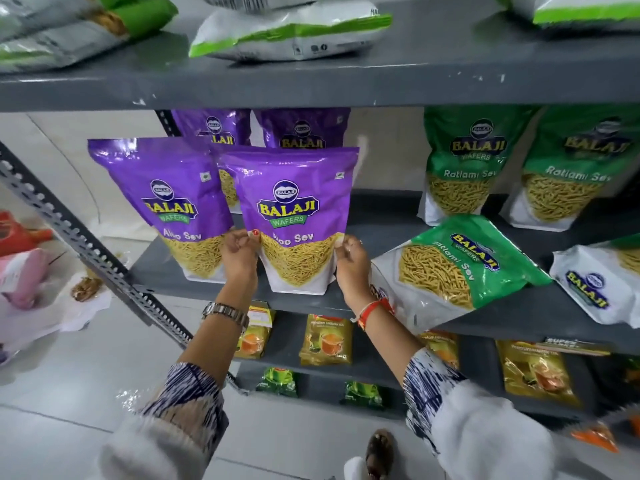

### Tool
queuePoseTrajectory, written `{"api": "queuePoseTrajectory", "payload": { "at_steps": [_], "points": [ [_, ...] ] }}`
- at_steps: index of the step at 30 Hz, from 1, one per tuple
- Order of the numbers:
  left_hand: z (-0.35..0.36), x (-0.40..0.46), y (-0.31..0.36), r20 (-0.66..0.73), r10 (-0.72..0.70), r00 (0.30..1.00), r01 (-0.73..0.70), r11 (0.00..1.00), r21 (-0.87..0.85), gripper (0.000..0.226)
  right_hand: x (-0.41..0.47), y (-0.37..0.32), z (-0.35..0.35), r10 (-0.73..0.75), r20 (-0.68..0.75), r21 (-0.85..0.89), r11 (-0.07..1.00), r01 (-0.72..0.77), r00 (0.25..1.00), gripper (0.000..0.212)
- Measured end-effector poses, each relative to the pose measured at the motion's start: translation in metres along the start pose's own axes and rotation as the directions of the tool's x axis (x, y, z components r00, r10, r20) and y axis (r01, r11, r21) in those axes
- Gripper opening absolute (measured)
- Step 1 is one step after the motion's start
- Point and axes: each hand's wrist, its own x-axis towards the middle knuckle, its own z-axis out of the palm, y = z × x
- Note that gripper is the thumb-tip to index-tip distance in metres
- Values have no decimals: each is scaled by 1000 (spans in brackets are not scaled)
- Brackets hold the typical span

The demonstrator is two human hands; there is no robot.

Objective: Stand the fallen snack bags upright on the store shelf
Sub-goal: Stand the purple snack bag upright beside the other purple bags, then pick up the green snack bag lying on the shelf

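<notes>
Purple Aloo Sev bag (294, 216), printed "Balaji Wafers", stands upright on the grey metal shelf (374, 209); I pinch its 2 side edges, my left hand (240, 249) and my right hand (351, 259) both closed on it. Beside it, a green Ratlami Sev bag (464, 258) lies tilted over the shelf edge. Below is pale tiled floor (69, 375).

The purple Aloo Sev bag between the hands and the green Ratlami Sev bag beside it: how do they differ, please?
The purple Aloo Sev bag stands upright, gripped by the left hand and the right hand; the green Ratlami Sev bag lies tipped over, unheld. Their colours and names differ. Both carry the Balaji logo on the middle shelf.
</notes>
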Motion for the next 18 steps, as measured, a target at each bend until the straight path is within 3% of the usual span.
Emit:
{"api": "queuePoseTrajectory", "payload": {
  "at_steps": [3, 6, 9, 11, 13, 15, 18],
  "points": [
    [8, -12, -5, -18, 48, 999, -48, 999, 19, 20, -10, -7, -5, -60, 17, 35, 998, 60, 998, 25],
    [12, -34, -12, 20, 162, 987, -163, 985, 54, 55, -32, -20, -22, -153, -63, 142, 977, 161, 986, 33],
    [21, -69, -26, -13, 382, 924, -371, 904, 214, 59, -58, -23, -56, -127, -347, 245, 944, 221, 929, 29],
    [35, -98, -36, -13, 498, 867, -472, 831, 294, 47, -68, -16, -85, -31, -572, 234, 952, 199, 820, 22],
    [56, -123, -41, 177, 589, 788, -612, 722, 324, 30, -75, -5, -111, 51, -686, 194, 974, 114, 726, 22],
    [84, -128, -44, 447, 534, 718, -691, 625, 364, 22, -77, 5, -131, 55, -704, 87, 996, 9, 708, 23],
    [138, -108, -39, 680, 213, 702, -694, 416, 587, 37, -75, 27, -149, 93, -639, 2, 993, -119, 764, 23]
  ]
}}
